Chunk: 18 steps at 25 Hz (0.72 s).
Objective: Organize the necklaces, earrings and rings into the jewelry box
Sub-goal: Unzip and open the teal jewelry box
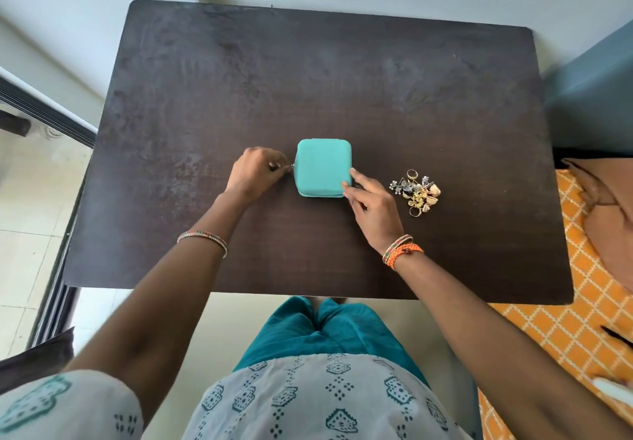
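Note:
A small turquoise jewelry box (322, 165) with rounded corners lies shut in the middle of the dark wooden table (308, 79). My left hand (257, 174) pinches the small metal zipper pull at the box's left side. Against the box's right front corner rests my right hand (371, 206), fingers spread on its lid and side. To the right of the box lies a tangled heap of gold and silver jewelry (416, 191), with rings, earrings and chain pieces mixed together; single pieces are hard to tell apart.
An orange patterned cloth (561, 319) with a brown cushion lies past the table's right edge. A blue-grey seat (592, 97) stands at the far right. Tiled floor and a sliding door track are on the left.

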Tool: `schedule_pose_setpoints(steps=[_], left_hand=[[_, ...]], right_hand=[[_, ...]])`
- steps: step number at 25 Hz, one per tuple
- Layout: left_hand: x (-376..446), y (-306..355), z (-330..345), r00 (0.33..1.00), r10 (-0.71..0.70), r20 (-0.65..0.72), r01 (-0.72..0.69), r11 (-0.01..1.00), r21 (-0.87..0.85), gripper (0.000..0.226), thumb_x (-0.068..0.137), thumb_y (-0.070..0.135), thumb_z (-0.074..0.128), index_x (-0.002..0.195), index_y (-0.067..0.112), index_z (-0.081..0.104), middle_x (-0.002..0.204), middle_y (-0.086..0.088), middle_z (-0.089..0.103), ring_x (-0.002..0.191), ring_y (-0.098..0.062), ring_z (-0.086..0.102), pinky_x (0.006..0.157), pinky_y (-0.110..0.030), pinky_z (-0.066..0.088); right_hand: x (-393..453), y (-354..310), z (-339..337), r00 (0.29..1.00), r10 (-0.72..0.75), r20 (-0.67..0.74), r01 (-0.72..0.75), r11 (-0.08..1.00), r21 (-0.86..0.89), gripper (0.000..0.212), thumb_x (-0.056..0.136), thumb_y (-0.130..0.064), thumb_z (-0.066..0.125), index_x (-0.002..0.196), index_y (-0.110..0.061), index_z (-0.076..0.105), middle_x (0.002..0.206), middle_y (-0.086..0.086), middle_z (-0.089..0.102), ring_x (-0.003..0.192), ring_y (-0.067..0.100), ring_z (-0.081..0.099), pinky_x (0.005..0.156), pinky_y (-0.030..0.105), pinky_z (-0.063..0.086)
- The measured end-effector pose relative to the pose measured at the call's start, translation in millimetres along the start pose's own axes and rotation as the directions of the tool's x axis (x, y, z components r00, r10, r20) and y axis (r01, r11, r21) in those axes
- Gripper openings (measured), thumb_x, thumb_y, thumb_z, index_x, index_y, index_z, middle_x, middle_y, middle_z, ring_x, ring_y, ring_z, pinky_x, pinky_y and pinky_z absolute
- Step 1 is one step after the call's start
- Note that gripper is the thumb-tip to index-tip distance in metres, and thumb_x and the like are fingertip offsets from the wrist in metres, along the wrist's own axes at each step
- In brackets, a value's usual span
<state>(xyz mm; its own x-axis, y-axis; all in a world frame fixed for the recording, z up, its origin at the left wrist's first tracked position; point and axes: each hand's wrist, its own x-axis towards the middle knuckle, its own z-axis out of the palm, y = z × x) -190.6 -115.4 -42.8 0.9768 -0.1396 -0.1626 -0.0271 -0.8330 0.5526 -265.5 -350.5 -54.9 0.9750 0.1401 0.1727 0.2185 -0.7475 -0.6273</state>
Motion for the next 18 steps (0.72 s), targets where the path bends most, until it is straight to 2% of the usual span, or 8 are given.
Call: schedule_pose_setpoints(steps=[3,5,7,9,11,13,15,18], left_hand=[[20.0,6.9,-2.9,1.000,-0.006,-0.008,0.007,0.999,0.038,0.013,0.082,0.024,0.066,0.089,0.016,0.074,0.090,-0.006,0.073,0.088,-0.026,0.065,0.071,-0.036,0.051],[31.5,10.3,-5.3,1.000,-0.011,-0.011,0.011,0.999,0.032,0.013,0.083,0.024,0.066,0.090,0.015,0.073,0.091,-0.007,0.072,0.089,-0.027,0.065,0.071,-0.036,0.050],[41.7,11.4,-7.7,1.000,-0.006,0.003,0.006,1.000,0.022,0.013,0.083,0.021,0.064,0.091,0.015,0.073,0.092,-0.008,0.072,0.090,-0.028,0.065,0.072,-0.036,0.051],[48.7,14.0,-10.1,1.000,0.006,0.022,-0.007,0.999,0.041,0.014,0.084,0.019,0.063,0.093,0.016,0.073,0.095,-0.008,0.072,0.091,-0.028,0.065,0.073,-0.036,0.051],[51.4,16.6,-9.6,0.999,0.020,0.031,-0.021,0.998,0.053,0.017,0.084,0.018,0.061,0.095,0.015,0.073,0.098,-0.008,0.072,0.092,-0.029,0.064,0.073,-0.035,0.050],[50.6,17.3,-6.5,0.999,0.027,0.034,-0.029,0.998,0.065,0.019,0.083,0.017,0.060,0.096,0.015,0.073,0.099,-0.008,0.072,0.093,-0.029,0.064,0.073,-0.035,0.048],[50.2,14.7,-4.1,0.998,0.050,0.034,-0.053,0.995,0.080,0.019,0.084,0.018,0.059,0.097,0.015,0.073,0.099,-0.009,0.071,0.094,-0.030,0.062,0.073,-0.035,0.048],[52.6,7.7,-5.0,0.995,0.091,0.033,-0.094,0.991,0.097,0.018,0.085,0.019,0.060,0.097,0.014,0.073,0.098,-0.010,0.070,0.093,-0.030,0.061,0.072,-0.036,0.048]], right_hand=[[-4.7,6.2,-1.3,0.999,-0.031,-0.039,0.031,1.000,-0.005,0.027,0.080,0.008,0.067,0.106,0.003,0.070,0.112,0.018,0.068,0.104,0.029,0.064,0.094,0.037,0.052],[-11.3,11.6,-0.5,0.997,-0.080,0.014,0.080,0.996,-0.042,0.023,0.081,0.007,0.067,0.103,0.003,0.071,0.107,0.016,0.070,0.101,0.028,0.065,0.089,0.043,0.054],[-20.5,13.7,0.1,0.998,-0.044,0.054,0.046,0.998,-0.039,0.023,0.083,0.002,0.067,0.106,0.001,0.069,0.109,0.015,0.068,0.102,0.027,0.064,0.087,0.045,0.054],[-20.6,9.1,-0.9,0.984,0.140,0.109,-0.145,0.989,0.036,0.046,0.083,-0.012,0.070,0.126,-0.004,0.056,0.125,0.014,0.059,0.108,0.020,0.058,0.096,0.041,0.051],[-9.2,2.0,-3.2,0.933,0.293,0.209,-0.319,0.942,0.104,0.089,0.077,-0.031,0.077,0.147,-0.013,0.026,0.146,0.010,0.039,0.123,0.015,0.046,0.106,0.032,0.040],[12.2,-2.8,-2.3,0.920,0.317,0.229,-0.344,0.935,0.088,0.116,0.068,-0.045,0.081,0.151,-0.015,0.006,0.156,0.007,0.021,0.140,0.019,0.027,0.113,0.033,0.026],[35.9,-8.4,0.1,0.934,0.275,0.228,-0.288,0.957,0.024,0.126,0.061,-0.052,0.082,0.151,-0.011,0.005,0.158,0.008,0.017,0.144,0.022,0.017,0.115,0.036,0.017],[57.7,-12.3,5.0,0.947,0.233,0.222,-0.232,0.972,-0.032,0.114,0.059,-0.048,0.084,0.147,-0.010,0.021,0.150,0.008,0.032,0.138,0.023,0.030,0.115,0.044,0.022]])
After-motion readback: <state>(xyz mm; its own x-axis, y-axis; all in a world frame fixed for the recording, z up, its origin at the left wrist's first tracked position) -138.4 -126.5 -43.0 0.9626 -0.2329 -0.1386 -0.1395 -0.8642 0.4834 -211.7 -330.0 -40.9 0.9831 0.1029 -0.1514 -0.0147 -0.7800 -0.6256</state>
